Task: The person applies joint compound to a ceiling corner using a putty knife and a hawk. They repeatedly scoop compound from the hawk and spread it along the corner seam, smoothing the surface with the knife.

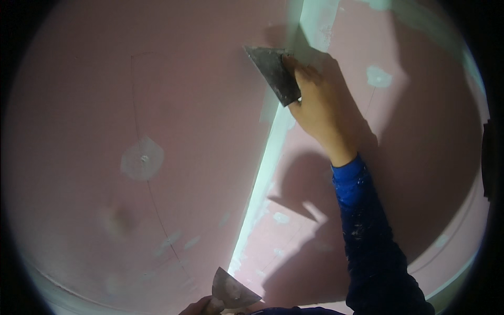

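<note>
High on the pink board wall, my right hand (319,110) is closed round a wide grey putty knife (270,68). The blade lies slantwise beside the inside corner, its long edge facing left. A pale band of joint compound (255,197) runs down this corner. Low in the picture, my left hand (200,306) grips a second putty knife (232,290), whose blade flares upward and carries pale smears. Only part of that hand shows, and its handle is mostly hidden.
Round patches of filler (142,158) and a smaller patch (378,77) mark the two wall faces. A thin dark line (159,215) runs down the left face. Shadows of my arm and tools fall across the right face. A dark object (487,160) stands at the right rim.
</note>
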### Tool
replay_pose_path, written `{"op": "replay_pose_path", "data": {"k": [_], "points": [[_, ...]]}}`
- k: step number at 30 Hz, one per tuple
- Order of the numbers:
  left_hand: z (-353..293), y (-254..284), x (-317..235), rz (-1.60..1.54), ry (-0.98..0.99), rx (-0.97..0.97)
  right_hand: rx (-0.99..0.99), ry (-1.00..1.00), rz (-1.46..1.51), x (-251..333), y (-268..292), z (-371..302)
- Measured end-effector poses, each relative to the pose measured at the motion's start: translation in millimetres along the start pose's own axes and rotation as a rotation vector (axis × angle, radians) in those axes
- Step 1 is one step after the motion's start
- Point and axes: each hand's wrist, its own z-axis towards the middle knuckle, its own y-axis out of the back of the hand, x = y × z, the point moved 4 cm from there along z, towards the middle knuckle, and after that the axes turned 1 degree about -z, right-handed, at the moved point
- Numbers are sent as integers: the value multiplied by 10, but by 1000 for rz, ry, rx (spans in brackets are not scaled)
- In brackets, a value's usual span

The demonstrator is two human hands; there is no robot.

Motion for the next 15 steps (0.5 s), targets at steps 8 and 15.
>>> {"op": "replay_pose_path", "data": {"k": [8,15], "points": [[-5,23,-169,-17,36,-20,97,-81,220,239,-383,-561],[44,0,-128,-122,42,33,66,-73,197,491,-560,-979]]}}
